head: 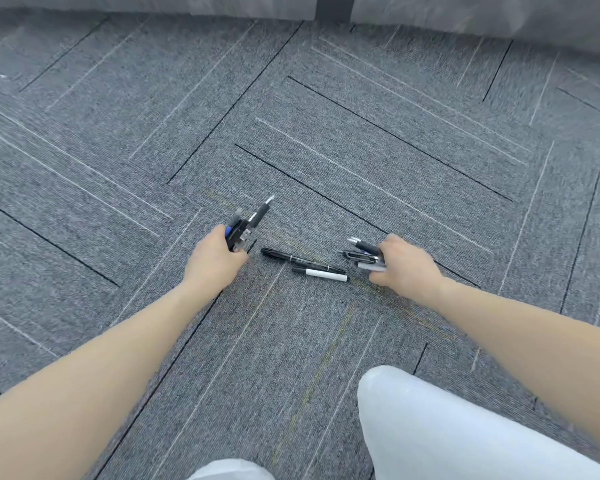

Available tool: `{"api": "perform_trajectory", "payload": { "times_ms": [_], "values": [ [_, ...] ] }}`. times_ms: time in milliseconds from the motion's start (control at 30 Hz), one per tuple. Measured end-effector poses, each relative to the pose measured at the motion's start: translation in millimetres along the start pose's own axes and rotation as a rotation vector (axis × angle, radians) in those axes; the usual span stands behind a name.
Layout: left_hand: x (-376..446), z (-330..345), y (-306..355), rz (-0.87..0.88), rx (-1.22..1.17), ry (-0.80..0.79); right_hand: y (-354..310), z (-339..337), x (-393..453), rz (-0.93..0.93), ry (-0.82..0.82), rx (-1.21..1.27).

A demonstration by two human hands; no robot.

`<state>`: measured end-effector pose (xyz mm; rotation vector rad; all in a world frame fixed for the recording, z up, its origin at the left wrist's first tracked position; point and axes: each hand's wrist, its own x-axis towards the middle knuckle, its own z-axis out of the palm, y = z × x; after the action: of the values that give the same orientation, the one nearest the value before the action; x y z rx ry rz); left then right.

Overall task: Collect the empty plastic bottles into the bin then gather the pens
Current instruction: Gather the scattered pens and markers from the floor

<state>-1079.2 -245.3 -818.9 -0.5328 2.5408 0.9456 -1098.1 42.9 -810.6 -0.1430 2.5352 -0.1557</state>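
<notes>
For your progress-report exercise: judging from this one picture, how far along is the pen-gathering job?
Well along. No bottles or bin are in view, so that step can't be checked. The left hand grips a bunch of pens; the right hand holds another bundle. Left: a black marker and a white marker on the carpet.

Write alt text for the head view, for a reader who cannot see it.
Both hands hold bundles of pens over grey carpet: the left hand grips one bundle, the right hand another. A black marker and a white marker lie on the floor between them.
</notes>
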Motion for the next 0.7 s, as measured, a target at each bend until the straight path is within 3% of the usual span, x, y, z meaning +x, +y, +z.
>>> {"api": "perform_trajectory", "payload": {
  "times_ms": [167,333,700],
  "values": [
    [8.2,-12.2,-9.0,-0.097,-0.071,0.058,-45.8,-17.2,11.2,-0.155,0.094,0.197],
    [6.4,-19.0,-25.6,-0.161,-0.035,0.046,-80.9,-9.7,14.2,-0.450,-0.096,-0.072],
    [6.2,-35.3,-39.0,-0.272,-0.061,0.063,-87.5,4.3,21.1,-0.422,-0.128,-0.269]
  ]
}}
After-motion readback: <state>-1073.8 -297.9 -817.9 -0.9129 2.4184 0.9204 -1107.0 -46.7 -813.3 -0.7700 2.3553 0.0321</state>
